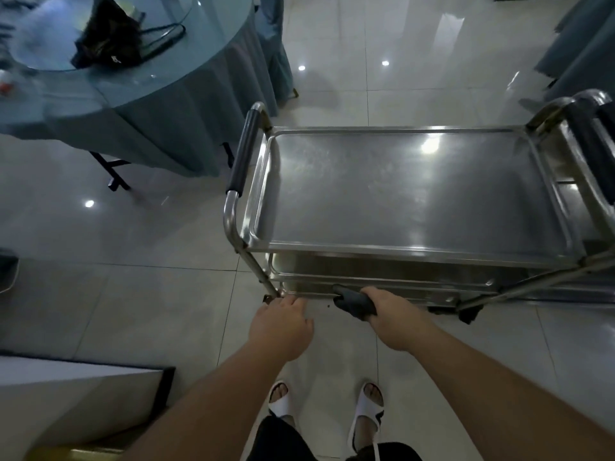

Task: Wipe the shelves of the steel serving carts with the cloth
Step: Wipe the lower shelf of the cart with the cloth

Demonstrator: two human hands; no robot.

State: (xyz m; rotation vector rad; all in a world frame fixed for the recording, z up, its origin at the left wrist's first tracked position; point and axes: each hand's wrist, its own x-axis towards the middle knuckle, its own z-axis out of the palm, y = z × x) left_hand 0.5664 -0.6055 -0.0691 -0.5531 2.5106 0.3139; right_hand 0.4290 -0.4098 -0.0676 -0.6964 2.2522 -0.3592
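Note:
A steel serving cart (pixel 266 181) stands in front of me with a bare, shiny top shelf (pixel 409 194) and lower shelves (pixel 382 276) seen along their front edge. My right hand (pixel 392 314) grips a dark cloth (pixel 352 302) at the front edge of the lowest shelf. My left hand (pixel 283 324) reaches toward the cart's front left leg, fingers loosely bent near the bottom corner; whether they touch it I cannot tell.
A second steel cart (pixel 585 134) butts against the first on the right. A round table (pixel 186 104) with blue cloth and a dark bag (pixel 109 38) is at the far left. A low white-and-black board (pixel 83 387) lies at my left. The floor is glossy tile.

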